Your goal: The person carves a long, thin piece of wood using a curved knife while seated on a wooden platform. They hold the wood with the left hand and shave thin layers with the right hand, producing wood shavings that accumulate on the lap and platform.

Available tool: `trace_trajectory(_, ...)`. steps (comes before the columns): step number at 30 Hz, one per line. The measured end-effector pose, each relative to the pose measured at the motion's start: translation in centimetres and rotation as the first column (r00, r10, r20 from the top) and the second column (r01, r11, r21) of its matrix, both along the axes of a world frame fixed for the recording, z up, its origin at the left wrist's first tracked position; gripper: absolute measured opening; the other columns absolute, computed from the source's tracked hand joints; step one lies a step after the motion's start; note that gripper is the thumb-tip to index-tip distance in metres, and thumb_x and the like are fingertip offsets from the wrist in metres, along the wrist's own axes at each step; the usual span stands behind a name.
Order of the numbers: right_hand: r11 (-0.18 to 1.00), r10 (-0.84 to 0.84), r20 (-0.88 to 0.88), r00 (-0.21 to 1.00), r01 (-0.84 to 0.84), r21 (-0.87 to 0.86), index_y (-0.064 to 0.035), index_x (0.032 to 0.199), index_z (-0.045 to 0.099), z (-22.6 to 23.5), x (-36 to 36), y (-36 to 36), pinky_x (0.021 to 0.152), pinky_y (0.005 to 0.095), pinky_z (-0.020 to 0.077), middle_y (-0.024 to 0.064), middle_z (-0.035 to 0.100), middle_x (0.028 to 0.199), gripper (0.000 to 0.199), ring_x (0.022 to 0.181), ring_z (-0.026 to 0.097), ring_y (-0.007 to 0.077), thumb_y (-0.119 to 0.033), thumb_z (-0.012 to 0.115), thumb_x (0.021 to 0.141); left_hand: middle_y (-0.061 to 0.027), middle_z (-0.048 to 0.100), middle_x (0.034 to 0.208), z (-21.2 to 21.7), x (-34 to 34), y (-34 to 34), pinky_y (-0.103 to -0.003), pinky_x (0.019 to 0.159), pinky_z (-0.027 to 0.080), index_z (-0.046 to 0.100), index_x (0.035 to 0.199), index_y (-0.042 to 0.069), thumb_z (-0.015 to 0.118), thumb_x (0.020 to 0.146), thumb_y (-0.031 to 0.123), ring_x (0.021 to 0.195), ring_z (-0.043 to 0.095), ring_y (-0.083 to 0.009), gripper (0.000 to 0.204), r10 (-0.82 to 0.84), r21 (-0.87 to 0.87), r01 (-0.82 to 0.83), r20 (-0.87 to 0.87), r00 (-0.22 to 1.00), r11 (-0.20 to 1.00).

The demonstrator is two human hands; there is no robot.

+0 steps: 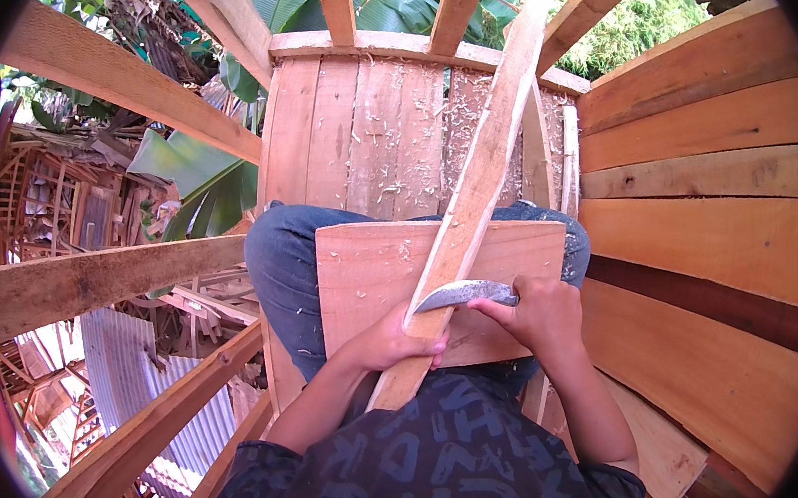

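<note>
A long wooden strip [472, 198] slants from my waist up past the far rail, lying over a wide flat board [364, 265] on my lap. Near the strip's lower end, my left hand [398, 341] is closed around it. My right hand [541, 314] grips a knife, its handle hidden in my fingers. The curved grey knife blade [466, 294] lies across the strip just above my left hand, its tip pointing left.
Wood shavings [397, 168] litter the plank floor [333, 139] ahead of my knees. A plank wall [703, 247] rises close on my right. Open wooden rails [111, 290] stand on the left, with corrugated metal sheets [137, 368] lower down beyond them.
</note>
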State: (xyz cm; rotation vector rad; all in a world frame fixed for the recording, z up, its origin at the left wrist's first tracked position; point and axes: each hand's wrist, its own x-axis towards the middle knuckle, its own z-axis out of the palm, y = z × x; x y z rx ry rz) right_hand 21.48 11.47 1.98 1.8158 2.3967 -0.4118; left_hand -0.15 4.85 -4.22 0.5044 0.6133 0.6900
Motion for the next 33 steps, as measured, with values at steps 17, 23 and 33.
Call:
trace_trajectory(17,0.997,-0.077,0.025,0.997,0.077,0.008,-0.0021,0.06,0.065,-0.7,-0.5,0.8,0.051,0.0402,0.0495,0.016,0.059,0.055,0.079,0.054,0.064,0.0324,-0.08,0.061,0.065,-0.0045,0.057,0.084,-0.1,-0.2,0.0,-0.029,0.066,0.053,0.047,0.117,0.003,0.071,0.084,0.013,0.071,0.062,-0.0148,0.042,0.036,-0.023,-0.035,0.047,0.998,0.999)
trace_trajectory(23,0.995,-0.091,0.017,0.996,0.091,0.03,-0.0019,0.06,0.065,-0.7,-0.3,0.8,0.051,0.0402,0.0498,0.0167,0.059,0.054,0.079,0.054,0.064,0.0326,-0.081,0.061,0.064,-0.0049,0.057,0.083,-0.1,-0.1,0.1,-0.03,0.064,0.053,0.044,0.121,0.002,0.071,0.084,0.013,0.07,0.062,-0.015,0.047,0.031,-0.011,-0.031,0.042,0.999,0.999)
trace_trajectory(33,0.987,-0.111,0.012,0.994,0.109,0.121,-0.0029,0.057,0.065,-1.5,-0.3,1.1,0.05,0.04,0.0501,0.0154,0.057,0.05,0.081,0.051,0.064,0.0321,-0.084,0.058,0.064,-0.0051,0.057,0.081,0.2,-0.1,0.2,-0.03,0.063,0.051,0.041,0.126,0.0,0.071,0.084,0.014,0.07,0.061,-0.0155,0.053,0.046,0.018,-0.046,0.043,0.998,0.999)
